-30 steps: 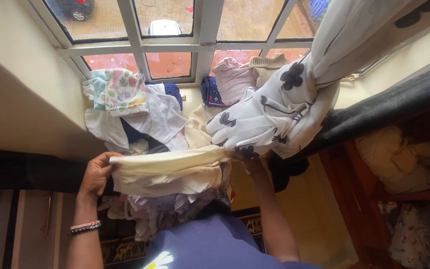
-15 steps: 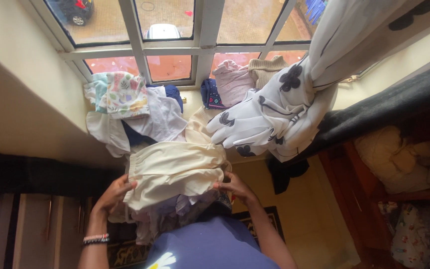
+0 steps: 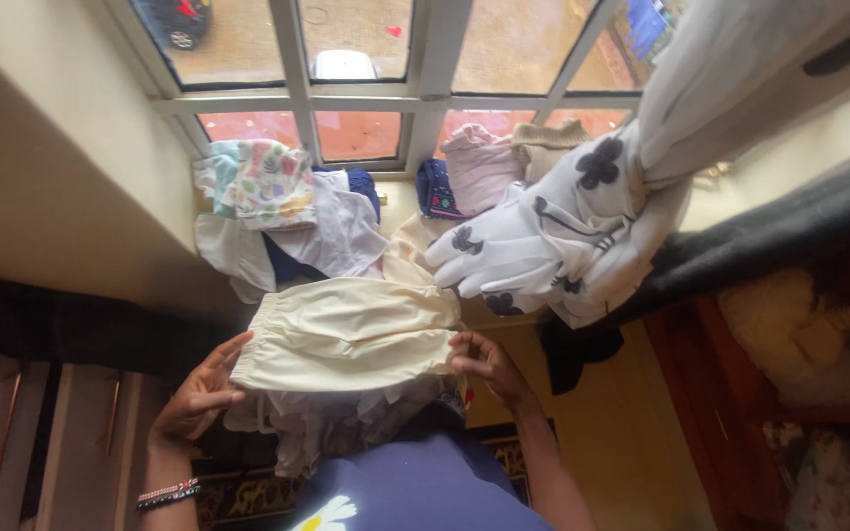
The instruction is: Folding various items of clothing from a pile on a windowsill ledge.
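A cream garment (image 3: 346,332) with a gathered edge lies folded flat on top of a pile of pale clothes (image 3: 346,423) in front of me. My left hand (image 3: 197,393) holds its left end, fingers spread under the hem. On the right, my right hand (image 3: 484,362) pinches the other end. A beaded bracelet (image 3: 164,492) circles my left wrist.
More clothes (image 3: 287,216) lie heaped on the window ledge, with folded pink and tan pieces (image 3: 489,162) by the glass. A white curtain with dark flowers (image 3: 582,216) hangs bunched at the right. A dark blanket (image 3: 779,231) and wooden shelves (image 3: 740,393) stand further right.
The cream garment was stretched between my raised hands, then was folded and lowered onto the pile. Both hands dropped to its ends, and the view shifted slightly left.
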